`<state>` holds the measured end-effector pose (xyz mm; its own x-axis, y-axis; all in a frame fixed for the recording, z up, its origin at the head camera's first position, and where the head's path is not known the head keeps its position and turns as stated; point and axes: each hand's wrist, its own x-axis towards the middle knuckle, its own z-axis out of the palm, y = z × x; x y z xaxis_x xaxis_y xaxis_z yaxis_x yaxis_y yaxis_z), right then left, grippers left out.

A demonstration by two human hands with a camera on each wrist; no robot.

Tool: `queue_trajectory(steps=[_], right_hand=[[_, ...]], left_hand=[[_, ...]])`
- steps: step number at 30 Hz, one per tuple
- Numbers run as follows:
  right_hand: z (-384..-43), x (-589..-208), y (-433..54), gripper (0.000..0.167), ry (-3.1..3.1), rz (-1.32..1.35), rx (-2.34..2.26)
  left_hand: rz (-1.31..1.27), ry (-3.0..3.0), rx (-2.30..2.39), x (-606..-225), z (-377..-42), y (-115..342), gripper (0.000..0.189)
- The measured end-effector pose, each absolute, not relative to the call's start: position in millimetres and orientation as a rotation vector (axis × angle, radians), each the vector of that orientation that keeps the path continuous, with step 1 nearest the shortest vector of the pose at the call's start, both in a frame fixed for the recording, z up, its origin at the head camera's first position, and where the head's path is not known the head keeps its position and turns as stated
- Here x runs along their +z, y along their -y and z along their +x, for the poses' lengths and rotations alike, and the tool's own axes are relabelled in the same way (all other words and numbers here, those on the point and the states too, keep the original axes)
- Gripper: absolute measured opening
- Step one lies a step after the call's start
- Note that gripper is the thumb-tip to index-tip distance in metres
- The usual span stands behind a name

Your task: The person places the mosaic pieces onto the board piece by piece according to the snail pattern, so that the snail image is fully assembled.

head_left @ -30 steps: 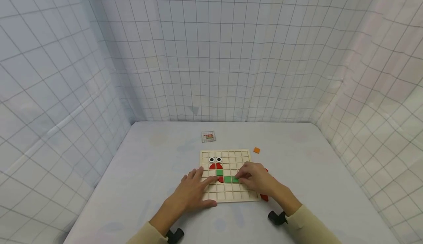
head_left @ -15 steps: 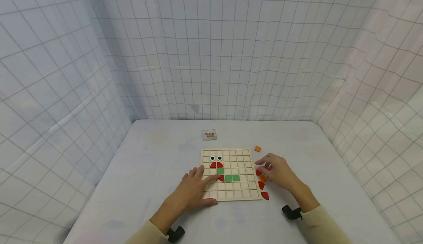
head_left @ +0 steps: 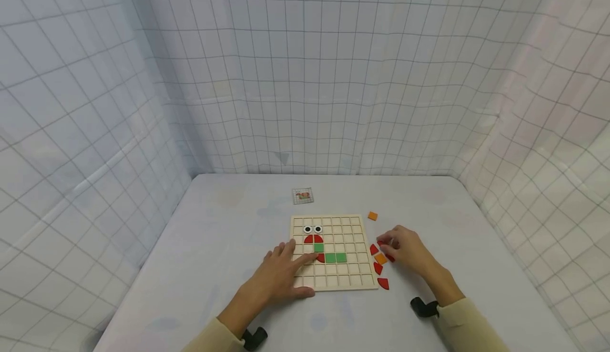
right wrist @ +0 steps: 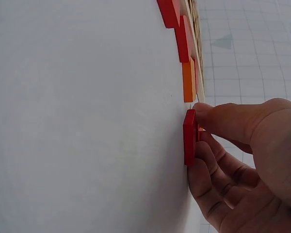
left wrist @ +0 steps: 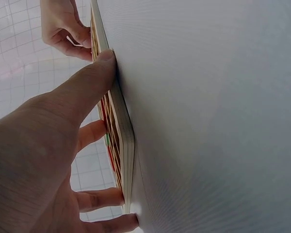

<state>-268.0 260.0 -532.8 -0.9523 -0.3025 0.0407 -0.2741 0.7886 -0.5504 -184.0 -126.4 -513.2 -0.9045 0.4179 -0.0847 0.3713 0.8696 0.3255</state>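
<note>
A wooden grid board [head_left: 333,275] lies on the table. My left hand [head_left: 274,275] rests on its left side with fingers spread, the index fingertip on a red quarter-circle tile [head_left: 321,258]; in the left wrist view, the left thumb [left wrist: 94,80] touches the board's near edge. Green square tiles [head_left: 330,258], more red quarter-circles [head_left: 313,239] and two eye discs [head_left: 312,229] sit in the cells. Right of the board, my right hand [head_left: 407,249] pinches a red quarter-circle tile [head_left: 380,243] between thumb and fingers. Another red tile [right wrist: 189,138] lies beneath that hand, close to its fingers.
Loose red tiles [head_left: 383,283] and an orange square tile [head_left: 380,259] lie along the board's right edge. A second orange square [head_left: 373,216] is near its far right corner. Behind the board lies a small picture card [head_left: 302,196]. White grid-patterned curtains [head_left: 305,103] surround the table.
My right hand has left a green square tile on the board, moved right to the loose tiles and closed its fingers on a red one. My left hand stays in place.
</note>
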Motion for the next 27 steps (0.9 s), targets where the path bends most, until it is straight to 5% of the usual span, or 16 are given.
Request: queue_trajectory(steps=[27], right_hand=[[-268.4, -529.0, -258.9, 0.018, -2.907, -0.436, -0.945]], left_hand=[[0.609, -2.899, 0.42, -511.3, -184.5, 124.5, 0.089]])
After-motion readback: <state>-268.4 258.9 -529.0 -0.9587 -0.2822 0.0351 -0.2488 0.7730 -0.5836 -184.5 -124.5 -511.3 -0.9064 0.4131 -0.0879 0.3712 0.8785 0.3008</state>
